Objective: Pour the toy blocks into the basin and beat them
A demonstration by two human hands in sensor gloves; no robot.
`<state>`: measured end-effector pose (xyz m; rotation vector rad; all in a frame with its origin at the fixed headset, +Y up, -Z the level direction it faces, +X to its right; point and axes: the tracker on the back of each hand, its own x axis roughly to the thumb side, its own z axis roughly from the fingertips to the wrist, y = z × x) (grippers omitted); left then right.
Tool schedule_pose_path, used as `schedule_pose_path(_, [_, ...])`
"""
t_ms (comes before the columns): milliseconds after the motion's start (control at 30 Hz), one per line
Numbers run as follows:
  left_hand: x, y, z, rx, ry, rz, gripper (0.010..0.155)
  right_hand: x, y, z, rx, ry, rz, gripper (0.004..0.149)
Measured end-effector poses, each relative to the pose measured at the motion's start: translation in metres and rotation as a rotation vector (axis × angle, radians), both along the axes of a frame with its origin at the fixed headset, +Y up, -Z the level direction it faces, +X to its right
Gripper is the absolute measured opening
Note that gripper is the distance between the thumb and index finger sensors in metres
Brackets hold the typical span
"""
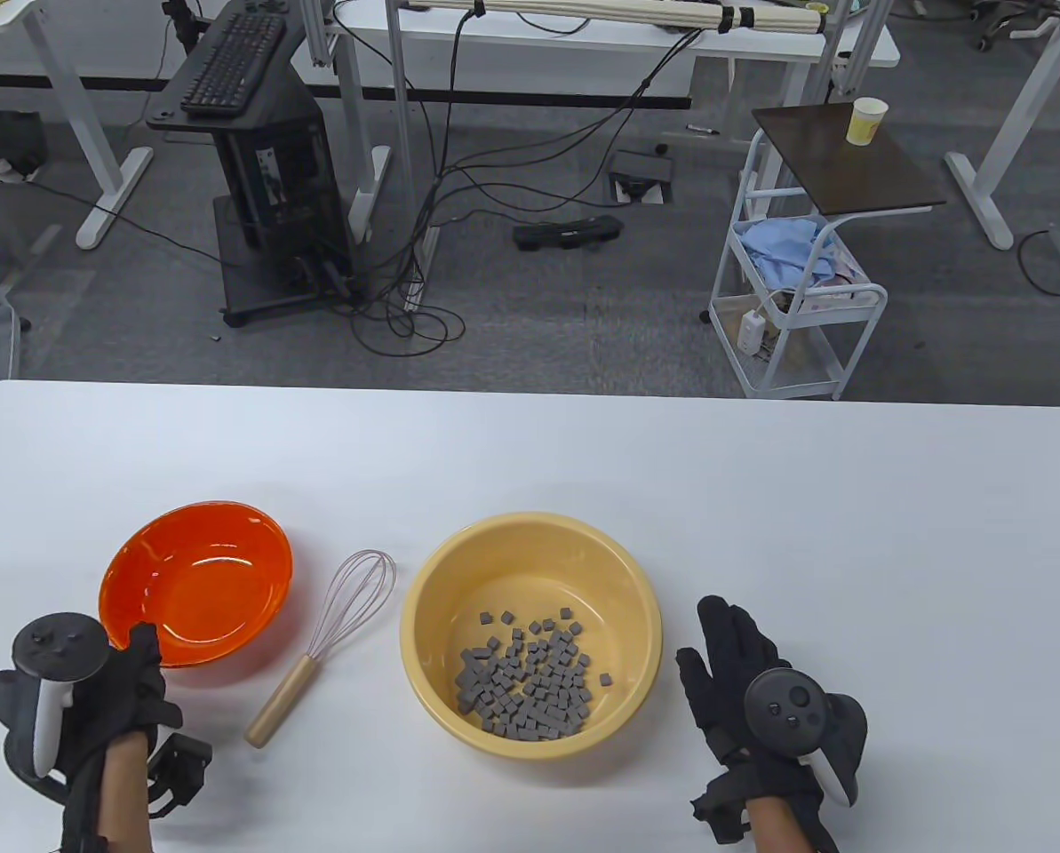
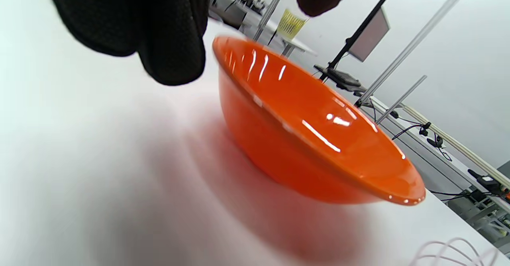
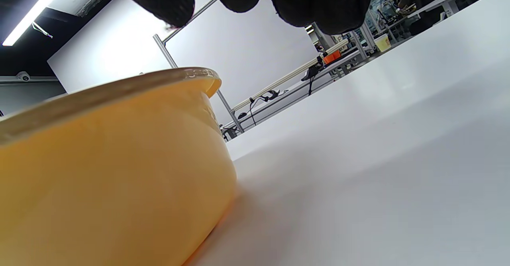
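A round, pale yellow plastic basin (image 1: 530, 633) sits near the middle of the smooth white table (image 1: 530, 444), its thick rolled rim plain in the right wrist view. Small matte grey toy cubes (image 1: 530, 680) lie heaped on its floor, toward the near side. To its left lies a wire whisk with a light wooden handle (image 1: 316, 653), loops pointing away, apart from both vessels. Left again stands a glossy, translucent orange shallow bowl (image 1: 196, 582) with a flared rim.

The left hand (image 1: 130, 689) in a black knit glove hovers at the bowl's near rim, fingers loosely curled, holding nothing. The right hand (image 1: 734, 675) lies flat just beside the basin's right wall, fingers straight and spread, not touching it. The table's far half and right end are bare.
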<state>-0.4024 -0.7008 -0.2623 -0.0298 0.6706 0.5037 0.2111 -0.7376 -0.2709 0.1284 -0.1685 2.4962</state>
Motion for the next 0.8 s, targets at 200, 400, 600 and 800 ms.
schedule_pose_path(200, [0.044,0.041,0.007,0.181,-0.071,-0.407,0.061,0.001,0.000,0.000,0.010,-0.003,-0.002,0.062])
schedule_pose_path(400, [0.082,0.041,-0.005,0.196,-0.376,-0.336,0.038,0.001,-0.001,0.000,0.009,-0.003,-0.021,0.063])
schedule_pose_path(600, [0.115,-0.004,-0.029,-0.296,-0.561,-0.377,0.044,-0.004,-0.004,-0.001,0.002,0.016,-0.024,0.063])
schedule_pose_path(800, [0.132,-0.037,-0.038,-0.580,-0.547,-0.440,0.055,-0.006,-0.005,-0.001,-0.002,0.024,-0.031,0.064])
